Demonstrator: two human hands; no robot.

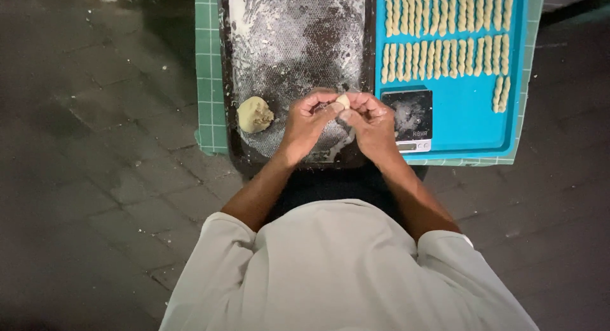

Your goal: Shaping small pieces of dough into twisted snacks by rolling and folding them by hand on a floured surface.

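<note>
You have a small pale piece of dough [342, 101] pinched between the fingertips of both hands, held just above the near part of the dark tray [230, 83]. Your left hand [307, 122] is curled with its fingers bent in over the piece, thumb and forefinger closed on its left side; your right hand [372, 122] mirrors it, fingers folded and gripping the piece from the right, so the two hands touch at the knuckles. The tray under them is dusted with white flour [298, 32], thickest along its far and left edges. On that tray, to the left of your left hand and apart from it, sits a rounded lump of dough [255, 114]. Just right of your right hand a small kitchen scale [408, 120] with a black, flour-speckled plate stands in the near left corner of a blue tray [464, 124]. Further back on the blue tray lie two rows of twisted dough sticks [445, 32], set side by side, with two more sticks starting a third row at the right end. Both trays rest on a green gridded mat [206, 70], which lies on a dark paved floor [95, 147].
</note>
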